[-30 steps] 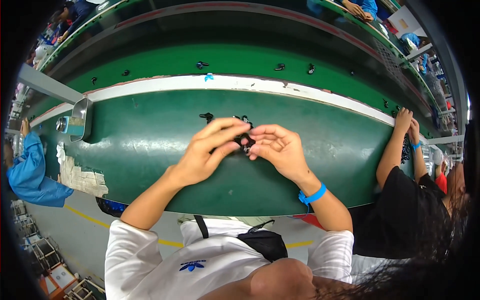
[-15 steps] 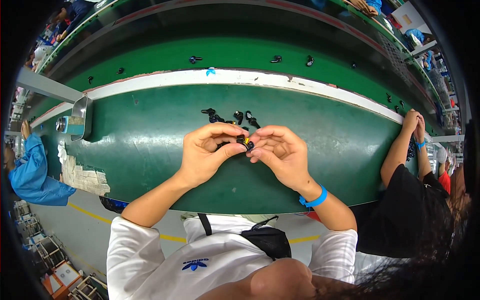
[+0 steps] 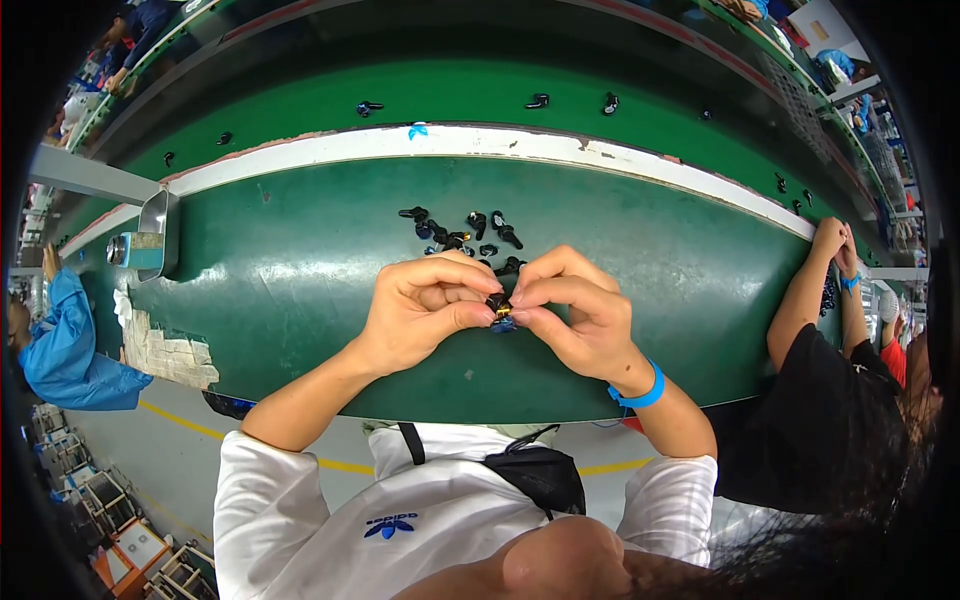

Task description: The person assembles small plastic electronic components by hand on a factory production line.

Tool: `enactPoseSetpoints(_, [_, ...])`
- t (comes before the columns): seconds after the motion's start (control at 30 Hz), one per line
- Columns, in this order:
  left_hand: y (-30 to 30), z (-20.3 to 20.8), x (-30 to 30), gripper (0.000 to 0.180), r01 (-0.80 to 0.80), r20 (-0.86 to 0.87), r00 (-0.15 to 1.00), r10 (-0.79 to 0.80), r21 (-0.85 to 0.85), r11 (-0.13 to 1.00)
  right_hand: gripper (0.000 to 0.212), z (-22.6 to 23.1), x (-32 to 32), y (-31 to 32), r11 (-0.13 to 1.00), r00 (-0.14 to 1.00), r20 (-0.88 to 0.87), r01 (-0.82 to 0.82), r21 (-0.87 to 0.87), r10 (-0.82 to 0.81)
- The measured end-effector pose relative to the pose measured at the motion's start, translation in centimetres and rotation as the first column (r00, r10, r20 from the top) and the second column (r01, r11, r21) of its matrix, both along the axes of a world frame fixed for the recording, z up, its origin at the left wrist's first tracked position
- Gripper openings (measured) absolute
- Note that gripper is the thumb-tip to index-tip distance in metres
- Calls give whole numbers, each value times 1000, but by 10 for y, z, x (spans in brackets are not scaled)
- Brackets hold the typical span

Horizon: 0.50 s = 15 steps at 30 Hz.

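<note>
Between my two hands is a small black earbud (image 3: 503, 313) with a yellow or gold part showing. My left hand (image 3: 425, 308) pinches it from one side with thumb and forefinger. From the other side my right hand (image 3: 578, 308), with a blue wristband (image 3: 645, 388), grips it between thumb and fingertips. The fingers cover much of the piece. Just beyond my hands, several loose black earbuds (image 3: 507, 234) with stems lie in a small cluster on the green tabletop (image 3: 300, 270), some partly hidden behind my fingers.
A white ledge (image 3: 480, 140) separates the table from a green belt (image 3: 450, 90) carrying spaced earbuds (image 3: 538, 101). At left stands a metal tray (image 3: 158, 235) beside worn tape (image 3: 170, 352). A co-worker's hands (image 3: 838, 245) rest at the right; a blue-sleeved person (image 3: 75, 345) sits left.
My right hand has closed its fingertips onto the earbud, which now sits slightly lower and is turned differently. The earbuds on the belt have shifted left. More of the table cluster shows.
</note>
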<state>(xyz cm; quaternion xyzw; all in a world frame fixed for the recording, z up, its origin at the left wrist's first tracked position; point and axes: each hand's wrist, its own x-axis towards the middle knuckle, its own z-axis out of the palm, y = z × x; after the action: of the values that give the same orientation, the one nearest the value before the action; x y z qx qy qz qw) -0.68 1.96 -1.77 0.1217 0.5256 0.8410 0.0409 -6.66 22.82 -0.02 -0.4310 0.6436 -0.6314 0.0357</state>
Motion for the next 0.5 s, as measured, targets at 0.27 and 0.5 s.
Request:
enactPoseSetpoints(0.27, [1, 1, -2, 21, 16, -41, 999, -18, -35, 999, 10, 4, 2, 1, 998, 997, 66, -39, 49, 36])
enactPoseSetpoints(0.5, [-2, 5, -4, 18, 43, -80, 995, -52, -108, 993, 13, 7, 8, 1, 991, 911, 390, -133, -22, 131])
